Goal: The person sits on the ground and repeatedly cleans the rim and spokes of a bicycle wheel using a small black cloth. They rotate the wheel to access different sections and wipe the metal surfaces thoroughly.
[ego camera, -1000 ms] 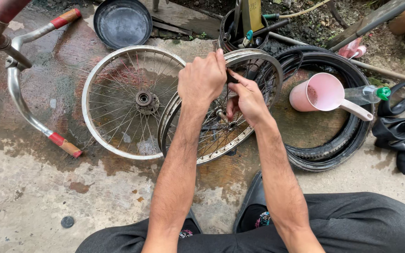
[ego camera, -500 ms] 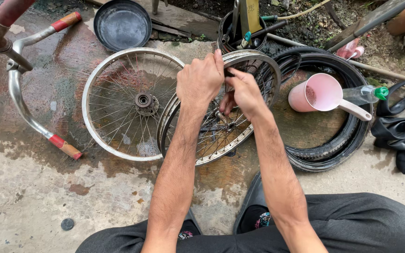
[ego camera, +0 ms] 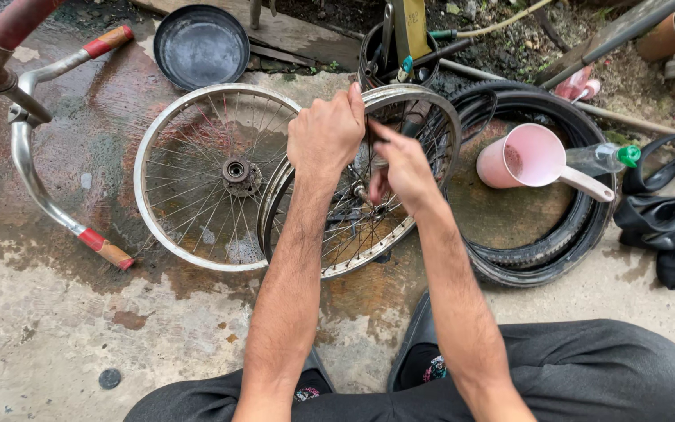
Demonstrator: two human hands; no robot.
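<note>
Wet, rust-stained concrete floor (ego camera: 56, 344) outdoors, with soil and scrap along the far edge; a dark pan (ego camera: 201, 45) lies far left, a chrome handlebar (ego camera: 29, 172) with red grips at left, black tyres (ego camera: 564, 234) at right holding a pink jug (ego camera: 537, 156) and a clear bottle (ego camera: 603, 156), and a black tube (ego camera: 673, 211) far right. A spoked rim (ego camera: 197, 176) lies flat at centre-left. The tilted wheel (ego camera: 337, 262), chrome with thin spokes and a central hub, stands at centre, overlapping the flat rim's right edge. Left hand (ego camera: 326, 137) is closed over the wheel's upper rim; right hand (ego camera: 404, 168) pinches in among the spokes near the hub. Compared with half a second earlier, both hands keep the same grip and the wheel is unmoved
</note>
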